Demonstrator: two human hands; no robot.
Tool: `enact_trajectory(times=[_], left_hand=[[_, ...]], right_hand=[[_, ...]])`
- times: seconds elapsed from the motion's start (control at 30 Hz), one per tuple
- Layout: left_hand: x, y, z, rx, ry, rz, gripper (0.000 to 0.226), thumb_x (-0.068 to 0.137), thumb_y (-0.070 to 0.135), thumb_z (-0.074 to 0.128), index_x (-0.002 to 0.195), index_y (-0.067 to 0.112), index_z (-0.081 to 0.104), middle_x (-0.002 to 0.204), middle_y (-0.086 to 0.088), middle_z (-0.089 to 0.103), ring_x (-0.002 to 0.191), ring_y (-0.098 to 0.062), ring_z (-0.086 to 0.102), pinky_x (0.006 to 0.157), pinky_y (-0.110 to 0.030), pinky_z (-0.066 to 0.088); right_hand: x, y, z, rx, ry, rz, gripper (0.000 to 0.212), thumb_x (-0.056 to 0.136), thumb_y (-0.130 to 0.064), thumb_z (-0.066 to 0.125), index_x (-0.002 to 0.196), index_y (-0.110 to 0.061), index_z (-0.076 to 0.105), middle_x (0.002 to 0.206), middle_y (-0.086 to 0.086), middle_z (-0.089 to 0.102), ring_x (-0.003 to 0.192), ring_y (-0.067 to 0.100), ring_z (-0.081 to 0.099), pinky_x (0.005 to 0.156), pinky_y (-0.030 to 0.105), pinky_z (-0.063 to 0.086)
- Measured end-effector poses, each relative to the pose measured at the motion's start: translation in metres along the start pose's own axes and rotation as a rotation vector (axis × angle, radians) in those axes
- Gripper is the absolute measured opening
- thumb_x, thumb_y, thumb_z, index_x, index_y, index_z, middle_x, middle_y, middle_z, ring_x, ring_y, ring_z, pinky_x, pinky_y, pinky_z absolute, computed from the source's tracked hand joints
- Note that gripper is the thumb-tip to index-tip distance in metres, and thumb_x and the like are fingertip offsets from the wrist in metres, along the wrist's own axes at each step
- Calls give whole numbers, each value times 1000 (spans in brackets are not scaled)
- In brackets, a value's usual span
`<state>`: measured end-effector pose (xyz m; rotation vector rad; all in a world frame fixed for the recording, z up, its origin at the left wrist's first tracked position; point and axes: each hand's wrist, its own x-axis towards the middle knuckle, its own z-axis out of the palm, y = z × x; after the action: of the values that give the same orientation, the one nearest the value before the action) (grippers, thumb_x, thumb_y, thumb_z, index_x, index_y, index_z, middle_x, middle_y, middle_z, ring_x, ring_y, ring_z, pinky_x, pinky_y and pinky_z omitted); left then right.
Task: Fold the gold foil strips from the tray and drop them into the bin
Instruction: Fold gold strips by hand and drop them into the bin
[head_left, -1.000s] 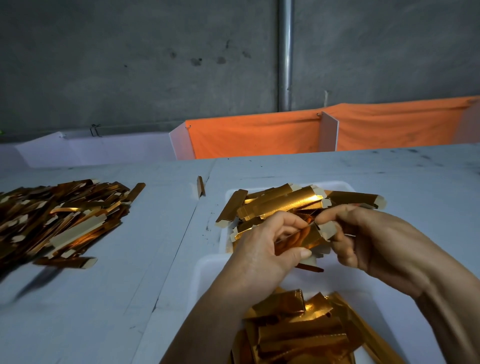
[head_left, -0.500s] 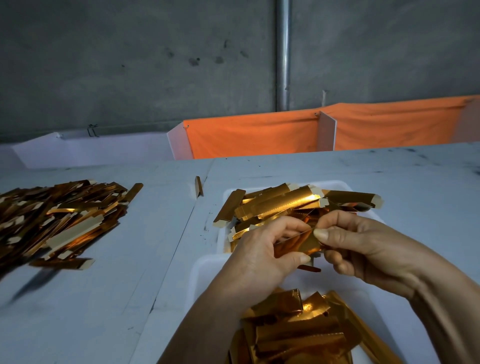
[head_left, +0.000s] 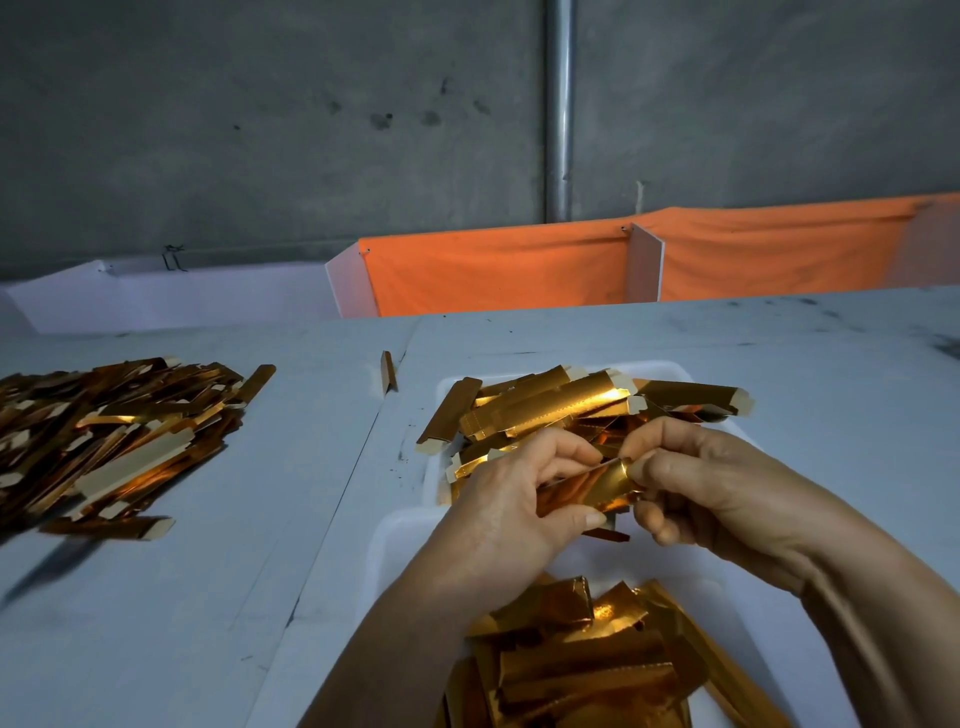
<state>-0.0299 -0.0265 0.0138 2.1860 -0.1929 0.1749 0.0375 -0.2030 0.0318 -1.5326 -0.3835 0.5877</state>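
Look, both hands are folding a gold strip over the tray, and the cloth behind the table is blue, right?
Not quite. The cloth is orange, as the head view shows. The rest holds: both the left hand and right hand pinch one gold strip over the tray.

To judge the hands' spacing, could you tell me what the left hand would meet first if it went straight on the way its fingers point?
Probably the right hand: the left hand points rightward along the foil strip both pinch.

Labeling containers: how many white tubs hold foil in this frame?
2. The tray of unfolded strips lies beyond the hands; the bin of folded pieces sits nearer, below the wrists. More could sit out of frame.
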Motion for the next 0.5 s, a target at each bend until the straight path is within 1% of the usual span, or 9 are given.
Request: enact_trajectory(times=[0.13, 0.2, 0.37, 0.5], left_hand=[[0, 1, -1, -46, 5, 4, 33, 85, 27, 68, 107, 43, 47, 108, 21, 65, 109, 2, 55, 94, -24, 46], [0, 1, -1, -44, 5, 10, 32, 86, 27, 67, 105, 43, 47, 108, 20, 65, 108, 2, 56, 94, -25, 46], [-1, 0, -1, -37, 21, 40, 31, 86, 24, 67, 103, 45, 52, 110, 23, 62, 110, 6, 54, 93, -22, 47], [-1, -1, 1, 27, 35, 62, 30, 87, 25, 66, 104, 47, 54, 113, 22, 59, 114, -1, 53, 92, -21, 49]], right_hand=[[1, 0, -1, 57, 9, 3, 14, 92, 3, 48, 90, -7, 57, 55, 12, 55, 44, 16, 51, 42, 20, 46], [1, 0, -1, 54, 16, -1, 14, 92, 3, 48, 91, -7, 57, 56, 12, 55, 45, 16, 51, 42, 20, 47], [0, 1, 2, 41, 33, -51, 9, 93, 1, 50, 95, -6, 55, 53, 11, 56, 41, 15, 52, 43, 20, 47], [0, 3, 4, -54, 47, -124, 11, 91, 2, 53, 98, -5, 55, 52, 8, 56, 43, 14, 54, 45, 20, 46]])
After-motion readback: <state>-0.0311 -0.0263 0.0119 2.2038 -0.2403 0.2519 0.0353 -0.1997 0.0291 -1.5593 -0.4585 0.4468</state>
